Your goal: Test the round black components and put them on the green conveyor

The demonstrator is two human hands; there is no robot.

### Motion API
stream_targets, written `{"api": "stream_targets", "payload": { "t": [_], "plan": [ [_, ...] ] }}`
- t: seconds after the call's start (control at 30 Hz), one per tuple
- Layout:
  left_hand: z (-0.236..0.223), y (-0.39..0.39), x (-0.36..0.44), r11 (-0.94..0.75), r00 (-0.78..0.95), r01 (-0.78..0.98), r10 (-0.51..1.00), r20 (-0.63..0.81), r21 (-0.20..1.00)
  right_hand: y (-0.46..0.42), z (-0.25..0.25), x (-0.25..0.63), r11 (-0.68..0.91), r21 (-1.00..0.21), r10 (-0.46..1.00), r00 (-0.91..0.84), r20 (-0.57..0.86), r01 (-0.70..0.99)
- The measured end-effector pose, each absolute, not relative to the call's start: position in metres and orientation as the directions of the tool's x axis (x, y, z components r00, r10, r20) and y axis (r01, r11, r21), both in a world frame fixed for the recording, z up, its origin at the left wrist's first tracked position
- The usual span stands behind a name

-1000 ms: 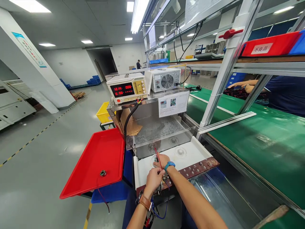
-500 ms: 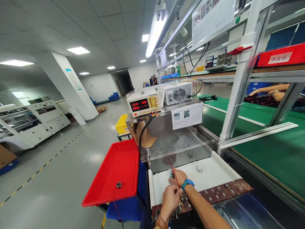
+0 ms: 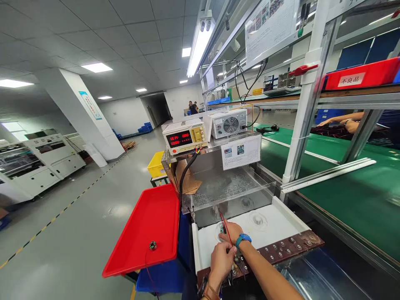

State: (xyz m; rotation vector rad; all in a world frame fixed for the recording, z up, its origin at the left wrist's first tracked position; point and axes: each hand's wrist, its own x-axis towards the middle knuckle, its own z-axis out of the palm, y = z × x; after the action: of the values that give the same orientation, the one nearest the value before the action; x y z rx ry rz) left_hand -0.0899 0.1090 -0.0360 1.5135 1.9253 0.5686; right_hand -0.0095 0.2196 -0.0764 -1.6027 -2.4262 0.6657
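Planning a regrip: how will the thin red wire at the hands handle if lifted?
Probably floppy: the red wire arcs loosely above the right hand. Likely very light, being so thin. It may snag or tug, since it seems to run down to the terminal strip by the left hand.

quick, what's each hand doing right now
Left hand: fingers curled at the brown terminal strip; whether it grips anything cannot be told.
Right hand: pressing a small part with a red wire onto the white tray.

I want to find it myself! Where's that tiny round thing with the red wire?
Look at the big red tray left of the white test fixture. Near its front edge lies a small round component, trailing a thin red wire. Nothing else sits in that tray.
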Motion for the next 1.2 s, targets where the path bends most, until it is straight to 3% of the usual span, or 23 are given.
{"api": "stream_targets", "payload": {
  "t": [1.2],
  "plan": [
    [-0.0329, 0.1089, -0.0898, 0.251, -0.137, 0.722, 0.965, -0.223, 0.644, 0.2242, -0.0857, -0.0091, 0.318, -0.442, 0.906, -0.406, -0.119, 0.839]
  ]
}}
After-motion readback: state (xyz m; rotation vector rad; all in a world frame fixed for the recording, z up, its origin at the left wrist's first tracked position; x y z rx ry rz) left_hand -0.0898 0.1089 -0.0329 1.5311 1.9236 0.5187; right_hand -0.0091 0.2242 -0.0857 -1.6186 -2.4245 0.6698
